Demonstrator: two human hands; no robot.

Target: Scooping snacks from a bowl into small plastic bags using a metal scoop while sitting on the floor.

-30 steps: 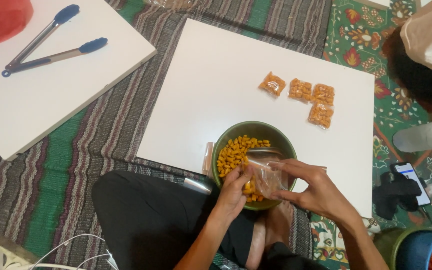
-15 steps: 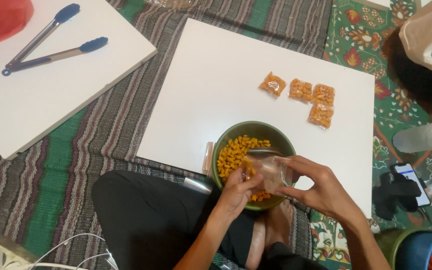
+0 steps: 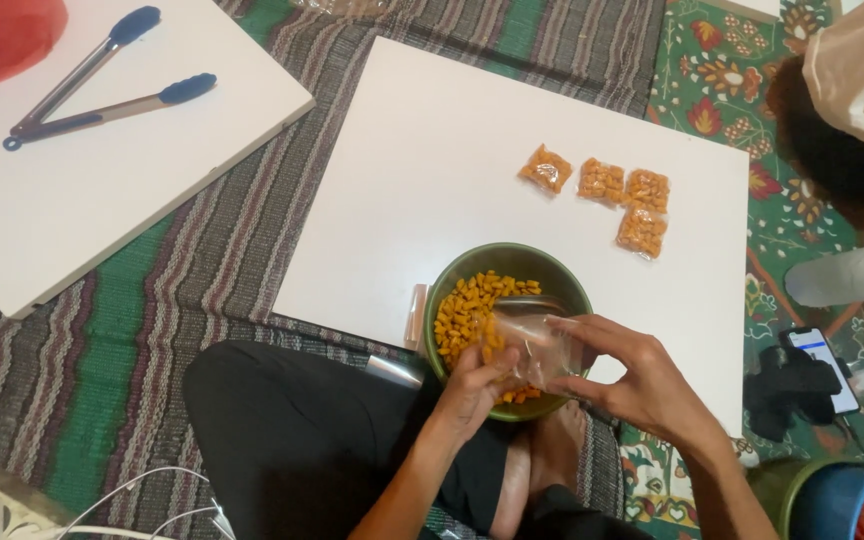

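A pair of metal tongs (image 3: 92,85) with dark blue tips lies on a white board (image 3: 72,200) well to the left of the green bowl (image 3: 508,262), across a striped woven mat (image 3: 192,270). The bowl, resting at the near edge of a second, larger white board (image 3: 432,170), is partly filled with small orange-yellow snack pieces (image 3: 464,308). Seen from above, the person's left hand (image 3: 474,385) reaches over the bowl's near rim, fingers bunched together at the mouth of a small clear plastic bag (image 3: 537,345), apparently pinching a few pieces, though the fingertips are too crowded to be sure. The bag, thin, crinkled and see-through, hangs over the bowl's right half, with the orange pieces visible through its film. The right hand (image 3: 642,385) holds the bag from the right side, thumb and fingers clamped on its edge and keeping it open. Beyond the bowl, farther up the same board, four filled packets (image 3: 607,195) of the same orange snack lie close together. To the right of the bowl, off the board on a floral patterned mat (image 3: 802,220), rests a phone (image 3: 824,365) against a dark object.
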